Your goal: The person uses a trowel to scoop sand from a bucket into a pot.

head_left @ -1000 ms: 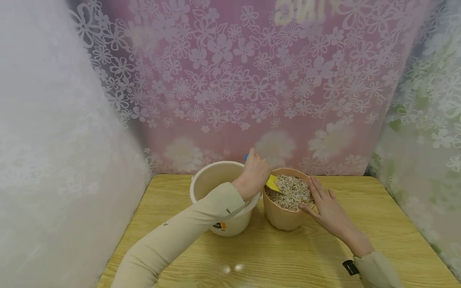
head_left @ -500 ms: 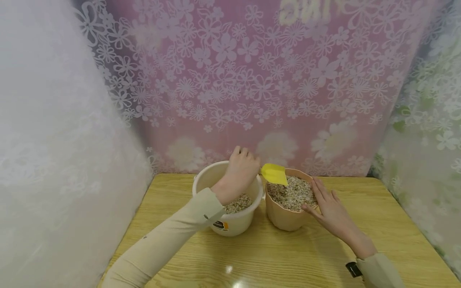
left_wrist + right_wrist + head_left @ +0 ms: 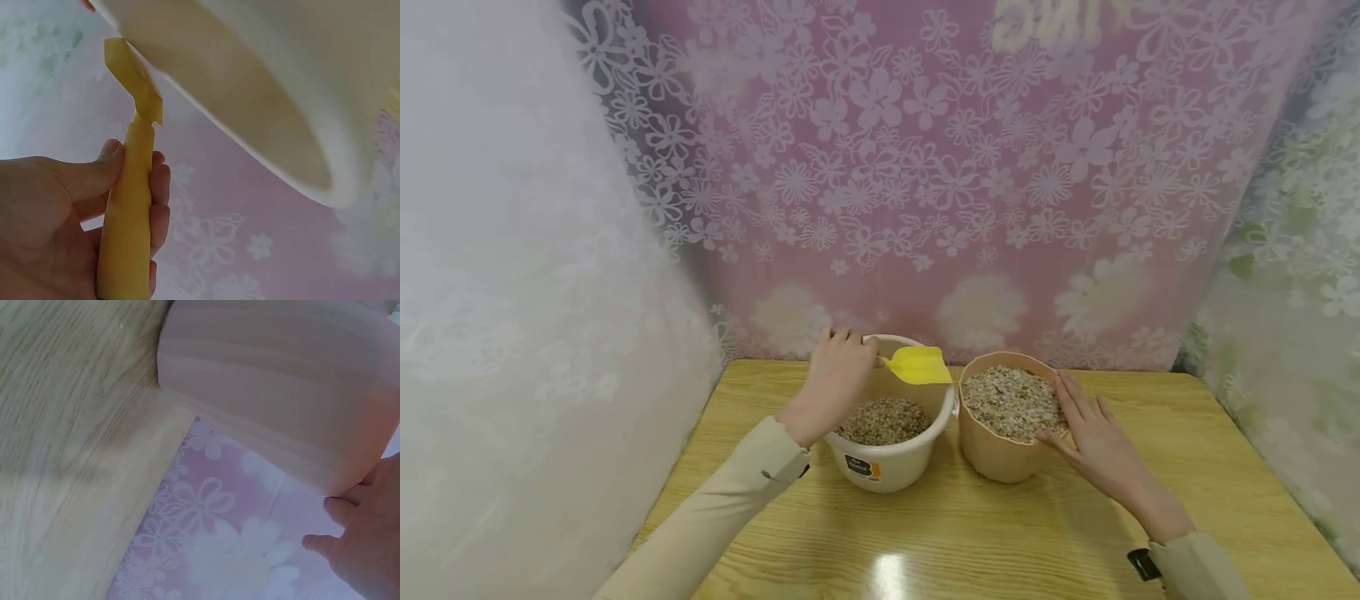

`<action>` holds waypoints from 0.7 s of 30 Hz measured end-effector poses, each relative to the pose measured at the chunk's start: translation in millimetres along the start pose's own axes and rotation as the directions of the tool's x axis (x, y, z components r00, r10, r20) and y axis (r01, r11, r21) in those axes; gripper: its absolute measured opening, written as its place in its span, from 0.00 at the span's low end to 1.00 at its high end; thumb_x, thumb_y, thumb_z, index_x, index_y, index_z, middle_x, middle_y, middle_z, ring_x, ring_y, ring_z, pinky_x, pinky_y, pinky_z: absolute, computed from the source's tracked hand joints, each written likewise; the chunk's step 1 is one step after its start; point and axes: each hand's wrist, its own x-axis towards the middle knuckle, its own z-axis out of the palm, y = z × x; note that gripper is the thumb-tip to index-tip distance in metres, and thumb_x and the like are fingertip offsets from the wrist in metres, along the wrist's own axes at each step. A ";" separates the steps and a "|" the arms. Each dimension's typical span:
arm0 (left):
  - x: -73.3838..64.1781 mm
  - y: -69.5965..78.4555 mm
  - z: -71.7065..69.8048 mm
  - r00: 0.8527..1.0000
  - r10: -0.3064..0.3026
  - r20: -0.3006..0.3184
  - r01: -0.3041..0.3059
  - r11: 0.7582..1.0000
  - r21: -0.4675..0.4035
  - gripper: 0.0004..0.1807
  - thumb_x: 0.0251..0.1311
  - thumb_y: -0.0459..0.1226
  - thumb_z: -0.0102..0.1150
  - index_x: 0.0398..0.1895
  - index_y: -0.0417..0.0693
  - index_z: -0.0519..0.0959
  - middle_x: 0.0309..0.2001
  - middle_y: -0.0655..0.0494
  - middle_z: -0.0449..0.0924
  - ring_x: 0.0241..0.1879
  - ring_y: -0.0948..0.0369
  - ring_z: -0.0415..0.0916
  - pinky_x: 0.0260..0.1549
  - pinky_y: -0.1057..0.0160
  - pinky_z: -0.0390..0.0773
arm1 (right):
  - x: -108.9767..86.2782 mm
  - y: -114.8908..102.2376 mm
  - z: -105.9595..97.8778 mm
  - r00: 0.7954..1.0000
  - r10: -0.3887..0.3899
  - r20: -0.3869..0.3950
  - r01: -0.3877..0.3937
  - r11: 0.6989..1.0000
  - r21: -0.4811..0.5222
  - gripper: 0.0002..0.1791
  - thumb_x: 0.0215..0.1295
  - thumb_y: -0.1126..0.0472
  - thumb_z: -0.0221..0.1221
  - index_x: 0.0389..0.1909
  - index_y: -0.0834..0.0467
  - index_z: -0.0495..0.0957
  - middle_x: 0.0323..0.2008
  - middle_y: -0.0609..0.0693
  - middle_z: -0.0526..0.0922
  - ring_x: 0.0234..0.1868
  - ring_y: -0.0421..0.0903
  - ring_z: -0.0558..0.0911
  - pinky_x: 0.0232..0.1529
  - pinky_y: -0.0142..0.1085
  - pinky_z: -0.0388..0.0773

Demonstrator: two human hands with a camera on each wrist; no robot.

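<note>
My left hand (image 3: pixel 833 379) grips the yellow handle of a small shovel (image 3: pixel 128 219), fingers curled round it. The shovel's yellow blade (image 3: pixel 919 365) is over the right part of a white bucket (image 3: pixel 898 471), with no grains visible on it. Greyish-brown gravel-like grains (image 3: pixel 886 422) lie low in the bucket. To its right stands a peach plant pot (image 3: pixel 1003 457), filled nearly to the rim with similar, paler grains (image 3: pixel 1011 402). My right hand (image 3: pixel 1101 446) rests with straight fingers against the pot's right rim; the right wrist view shows it beside the pot wall (image 3: pixel 275 387).
Both containers stand on a wood-grain table (image 3: pixel 820 542) near its back edge. Behind it hangs a pink floral curtain (image 3: pixel 880 208). Pale sheeting (image 3: pixel 550 292) closes off the left side, and a floral sheet (image 3: pixel 1300 275) the right.
My left hand has drawn the shovel leftward, from the grains in the pot to above the bucket. The bucket's contents have come into sight. My right hand has stayed on the pot.
</note>
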 end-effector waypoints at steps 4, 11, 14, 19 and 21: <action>-9.9 -12.5 6.0 0.999 -0.038 0.007 0.038 0.999 0.002 0.10 0.68 0.46 0.60 0.42 0.52 0.84 0.38 0.53 0.84 0.34 0.57 0.71 0.37 0.59 0.60 | 6.6 -7.7 -0.3 0.997 -0.077 -0.030 0.076 0.997 -0.031 0.51 0.73 0.44 0.58 0.81 0.61 0.40 0.82 0.58 0.40 0.79 0.62 0.50 0.76 0.59 0.38; -17.6 -23.1 20.8 0.997 -0.073 0.035 0.070 0.995 0.077 0.11 0.65 0.49 0.63 0.36 0.53 0.85 0.31 0.54 0.83 0.30 0.58 0.69 0.37 0.60 0.58 | 35.4 -47.6 2.9 0.973 -0.215 -0.081 0.210 0.975 -0.065 0.49 0.72 0.47 0.60 0.80 0.63 0.45 0.78 0.66 0.52 0.76 0.64 0.56 0.75 0.58 0.45; -18.5 -23.3 31.6 0.999 -0.026 0.036 0.019 0.982 0.186 0.11 0.64 0.46 0.68 0.28 0.52 0.83 0.25 0.56 0.80 0.29 0.58 0.71 0.38 0.60 0.62 | 47.7 -66.6 8.1 0.967 -0.242 -0.082 0.240 0.970 -0.041 0.48 0.73 0.41 0.55 0.81 0.61 0.44 0.79 0.64 0.51 0.76 0.65 0.57 0.73 0.62 0.50; -15.7 -16.6 44.5 0.993 0.043 0.113 -0.085 0.912 0.402 0.18 0.65 0.45 0.66 0.18 0.53 0.76 0.19 0.58 0.74 0.29 0.59 0.69 0.40 0.60 0.64 | 62.7 -92.2 18.7 0.957 -0.289 -0.043 0.288 0.957 -0.012 0.48 0.75 0.33 0.44 0.80 0.64 0.44 0.80 0.61 0.48 0.78 0.62 0.55 0.71 0.64 0.53; -13.5 -11.2 46.1 0.984 0.051 0.170 -0.126 0.876 0.466 0.18 0.67 0.43 0.64 0.18 0.54 0.76 0.19 0.60 0.72 0.30 0.60 0.69 0.41 0.61 0.63 | 65.5 -99.0 22.7 0.959 -0.283 -0.013 0.283 0.959 0.011 0.49 0.74 0.34 0.46 0.80 0.64 0.45 0.81 0.60 0.47 0.79 0.59 0.52 0.72 0.63 0.51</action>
